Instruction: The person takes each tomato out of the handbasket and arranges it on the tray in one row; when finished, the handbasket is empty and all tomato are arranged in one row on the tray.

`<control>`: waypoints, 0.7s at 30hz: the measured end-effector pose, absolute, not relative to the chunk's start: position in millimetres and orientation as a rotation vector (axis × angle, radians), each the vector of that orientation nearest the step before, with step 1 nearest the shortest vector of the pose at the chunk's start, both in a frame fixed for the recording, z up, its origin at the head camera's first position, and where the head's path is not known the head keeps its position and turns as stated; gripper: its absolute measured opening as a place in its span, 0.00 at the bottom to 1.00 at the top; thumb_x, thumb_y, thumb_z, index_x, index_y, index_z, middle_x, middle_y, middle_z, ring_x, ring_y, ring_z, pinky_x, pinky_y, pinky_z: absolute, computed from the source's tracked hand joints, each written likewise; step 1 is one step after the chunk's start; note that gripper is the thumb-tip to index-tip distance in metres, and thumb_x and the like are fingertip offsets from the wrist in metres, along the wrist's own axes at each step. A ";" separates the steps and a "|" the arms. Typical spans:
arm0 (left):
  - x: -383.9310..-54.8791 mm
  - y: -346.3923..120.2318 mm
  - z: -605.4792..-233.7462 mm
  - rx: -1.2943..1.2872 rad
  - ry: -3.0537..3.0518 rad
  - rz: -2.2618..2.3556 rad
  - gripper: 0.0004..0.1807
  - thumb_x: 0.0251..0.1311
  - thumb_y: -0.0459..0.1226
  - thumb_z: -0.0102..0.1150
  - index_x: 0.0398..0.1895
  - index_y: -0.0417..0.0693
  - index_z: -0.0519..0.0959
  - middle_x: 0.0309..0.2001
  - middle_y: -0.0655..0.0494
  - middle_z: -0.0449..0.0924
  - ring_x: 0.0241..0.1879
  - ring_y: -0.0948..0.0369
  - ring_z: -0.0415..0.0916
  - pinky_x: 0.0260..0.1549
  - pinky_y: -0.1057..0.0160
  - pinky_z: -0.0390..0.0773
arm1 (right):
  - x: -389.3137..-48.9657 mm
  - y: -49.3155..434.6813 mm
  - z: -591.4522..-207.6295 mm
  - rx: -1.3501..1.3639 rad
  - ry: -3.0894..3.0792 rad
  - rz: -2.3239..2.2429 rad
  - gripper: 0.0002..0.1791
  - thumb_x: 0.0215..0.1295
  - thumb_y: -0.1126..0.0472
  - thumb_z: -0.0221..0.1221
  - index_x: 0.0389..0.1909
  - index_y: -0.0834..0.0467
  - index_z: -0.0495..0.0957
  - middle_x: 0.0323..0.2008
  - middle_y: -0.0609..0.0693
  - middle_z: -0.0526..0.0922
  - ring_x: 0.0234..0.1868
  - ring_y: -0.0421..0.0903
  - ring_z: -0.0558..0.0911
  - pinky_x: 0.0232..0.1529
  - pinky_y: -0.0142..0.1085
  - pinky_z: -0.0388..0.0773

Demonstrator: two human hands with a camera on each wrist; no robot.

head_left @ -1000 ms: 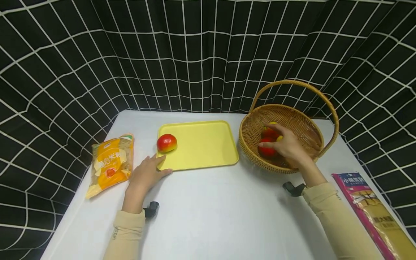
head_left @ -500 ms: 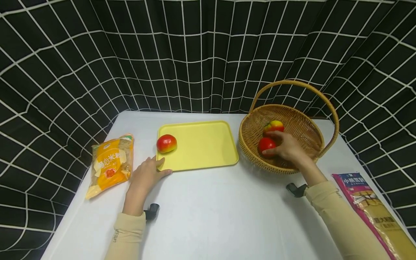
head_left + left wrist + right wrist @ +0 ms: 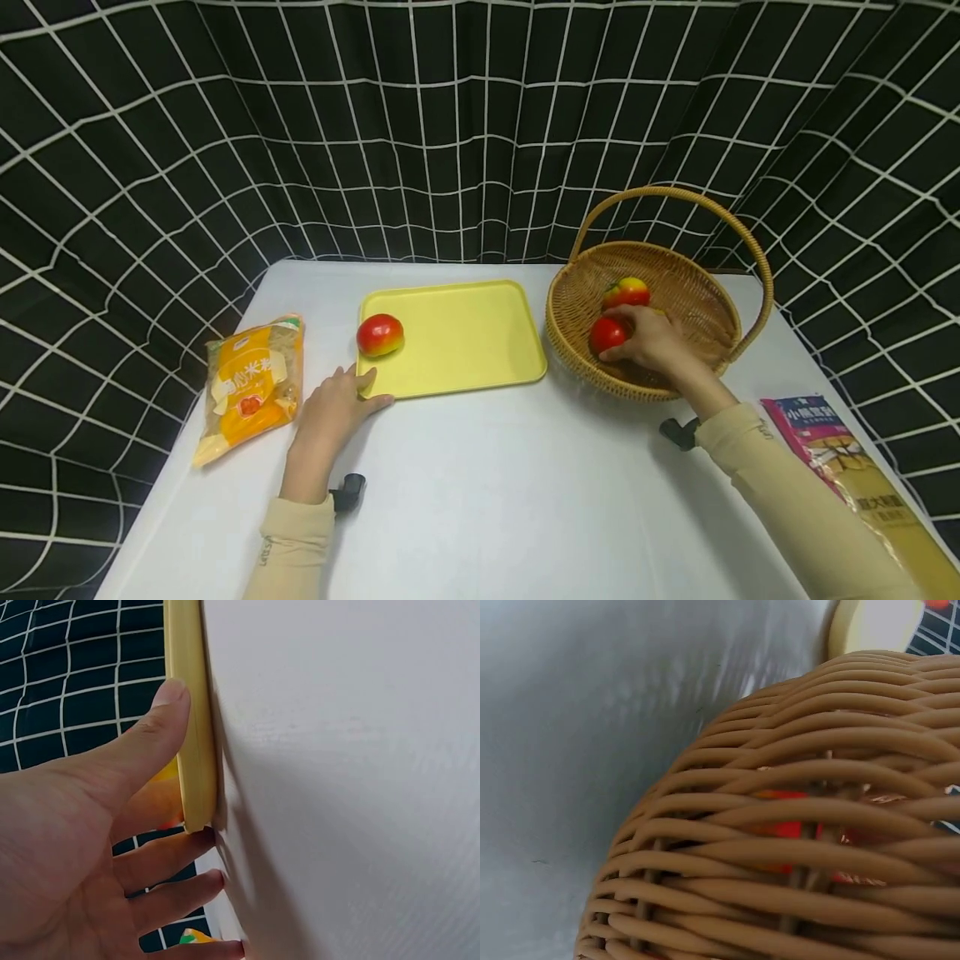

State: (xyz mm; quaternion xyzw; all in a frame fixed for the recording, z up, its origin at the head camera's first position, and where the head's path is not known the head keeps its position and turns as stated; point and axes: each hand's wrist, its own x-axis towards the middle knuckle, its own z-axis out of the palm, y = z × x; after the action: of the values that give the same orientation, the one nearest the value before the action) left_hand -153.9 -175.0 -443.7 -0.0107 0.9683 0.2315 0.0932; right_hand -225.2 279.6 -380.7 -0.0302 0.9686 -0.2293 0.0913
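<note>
My right hand (image 3: 651, 340) reaches into the wicker basket (image 3: 720, 312), thumb and fingers curled round a smooth red tomato (image 3: 607, 335). A red-and-yellow fruit (image 3: 627, 292) lies just behind it, and a bit of yellow shows beside the knuckles. The basket's weave (image 3: 780, 855) hides the right hand in the right wrist view. At the near left corner of a yellow tray (image 3: 465, 342) rests my left hand (image 3: 333, 408), fingers spread. Its thumb lies along the tray's edge (image 3: 196, 735) in the left wrist view. A red-and-yellow mango-like fruit (image 3: 380, 335) sits on the tray's left side.
An orange bag of rice noodles (image 3: 251, 387) lies left of the left hand. Along the right side is a long pink-and-gold package (image 3: 847, 467), partly behind the right sleeve. The basket's tall handle (image 3: 738, 225) arches over its back. Black grid cloth (image 3: 465, 125) surrounds the white table.
My right hand has gone from hovering spread over the fruit to closing round the tomato. The left hand stays at the tray's corner. The whole view has shifted slightly.
</note>
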 end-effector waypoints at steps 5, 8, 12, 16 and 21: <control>-155.9 -175.1 -446.1 -0.007 2.877 0.680 0.38 0.69 0.52 0.68 0.76 0.44 0.72 0.81 0.35 0.60 0.79 0.31 0.57 0.75 0.29 0.61 | -227.9 279.1 -383.2 -0.088 2.904 -0.649 0.42 0.54 0.58 0.80 0.69 0.62 0.75 0.70 0.73 0.74 0.70 0.80 0.67 0.78 0.72 0.40; -156.4 -174.7 -446.5 -0.013 2.874 0.683 0.38 0.69 0.52 0.68 0.76 0.44 0.72 0.81 0.36 0.59 0.79 0.30 0.57 0.75 0.28 0.60 | -228.6 278.6 -384.7 -0.088 2.914 -0.664 0.41 0.54 0.59 0.80 0.69 0.62 0.76 0.69 0.73 0.75 0.70 0.81 0.67 0.78 0.72 0.40; -156.3 -174.7 -445.4 -0.029 2.865 0.684 0.38 0.69 0.52 0.68 0.76 0.44 0.71 0.81 0.35 0.59 0.79 0.30 0.57 0.76 0.28 0.60 | -228.6 277.7 -386.2 -0.090 2.922 -0.711 0.38 0.55 0.61 0.79 0.67 0.62 0.77 0.69 0.73 0.75 0.69 0.82 0.67 0.78 0.72 0.39; -155.2 -175.1 -443.5 -0.050 2.852 0.690 0.38 0.70 0.52 0.67 0.77 0.44 0.71 0.81 0.35 0.58 0.80 0.30 0.55 0.76 0.28 0.58 | -228.4 277.1 -386.7 -0.075 2.912 -0.756 0.37 0.56 0.61 0.78 0.68 0.62 0.77 0.69 0.73 0.75 0.69 0.80 0.67 0.78 0.70 0.41; -154.7 -175.7 -443.6 -0.060 2.846 0.689 0.38 0.70 0.52 0.67 0.77 0.45 0.70 0.81 0.34 0.58 0.79 0.30 0.56 0.76 0.28 0.59 | -225.4 276.9 -384.4 -0.021 2.868 -0.827 0.39 0.58 0.57 0.78 0.70 0.59 0.76 0.70 0.74 0.73 0.71 0.77 0.66 0.75 0.70 0.48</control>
State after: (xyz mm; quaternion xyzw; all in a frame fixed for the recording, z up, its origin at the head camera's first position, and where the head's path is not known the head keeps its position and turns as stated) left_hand -154.7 -175.7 -443.6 -0.0203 0.9662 0.2340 0.1064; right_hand -225.4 276.9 -384.4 -0.0070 0.9579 -0.2763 0.0781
